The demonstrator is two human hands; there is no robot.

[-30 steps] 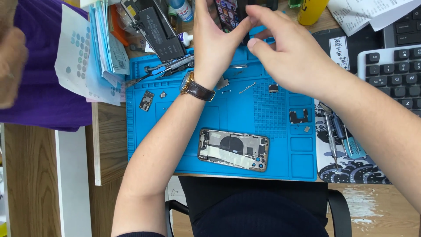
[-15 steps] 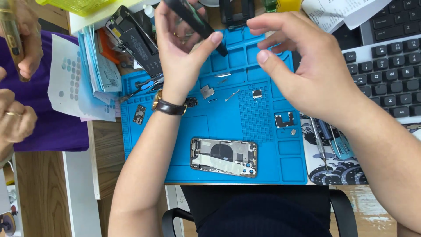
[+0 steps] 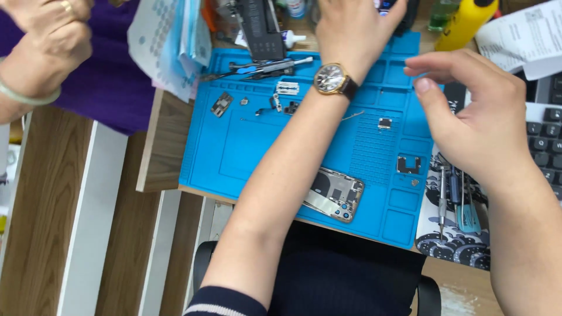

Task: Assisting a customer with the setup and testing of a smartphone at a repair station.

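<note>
My left hand (image 3: 354, 29), a gold watch (image 3: 331, 79) on its wrist, reaches to the far edge of a blue repair mat (image 3: 246, 140). Its fingers run past the frame's top, over a dark object (image 3: 404, 14), so its grip is hidden. My right hand (image 3: 474, 117) hovers at the mat's right edge with fingers curled and apart, holding nothing. An opened phone body (image 3: 335, 196) lies on the mat near me, partly behind my left forearm. Small metal parts (image 3: 287, 89) and a black bracket (image 3: 408, 164) lie scattered on the mat.
Tweezers and tools (image 3: 263, 67) lie along the mat's far side beside a black phone panel (image 3: 257, 23). A yellow bottle (image 3: 468, 23), a keyboard (image 3: 541, 129) and screwdrivers (image 3: 459, 202) are at the right. Another person's hands (image 3: 47, 35) are at the top left over purple cloth (image 3: 111, 88).
My left hand held a dark piece up between its fingers and has since reached to the mat's far edge. My right hand has drawn off to the right. The view has swung left.
</note>
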